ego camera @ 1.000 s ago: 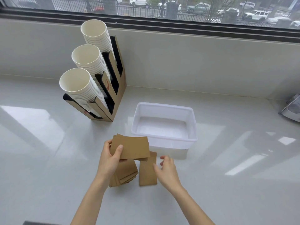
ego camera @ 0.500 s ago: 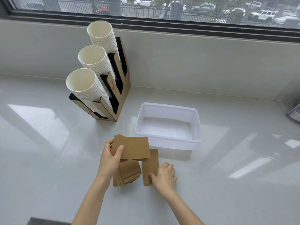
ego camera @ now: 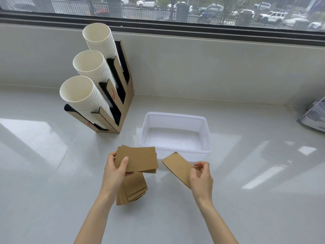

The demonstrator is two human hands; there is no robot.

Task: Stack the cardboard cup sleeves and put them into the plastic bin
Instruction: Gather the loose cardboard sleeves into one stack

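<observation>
My left hand (ego camera: 114, 170) grips a small stack of flat brown cardboard cup sleeves (ego camera: 139, 160), held above the counter. My right hand (ego camera: 201, 176) pinches a single brown sleeve (ego camera: 177, 166) lifted off the counter, tilted, just right of the held stack. A loose pile of more sleeves (ego camera: 132, 191) lies on the counter below my left hand, partly hidden by it. The white plastic bin (ego camera: 207, 134) stands just behind both hands with nothing in it.
A cardboard holder (ego camera: 123, 103) with three slanted stacks of white paper cups (ego camera: 79, 90) stands at the back left. A grey object (ego camera: 314, 115) sits at the right edge. A low wall and window run along the back.
My right hand picked the single sleeve up from the counter and raised it to the right of the held stack. My left hand kept its stack nearly still.
</observation>
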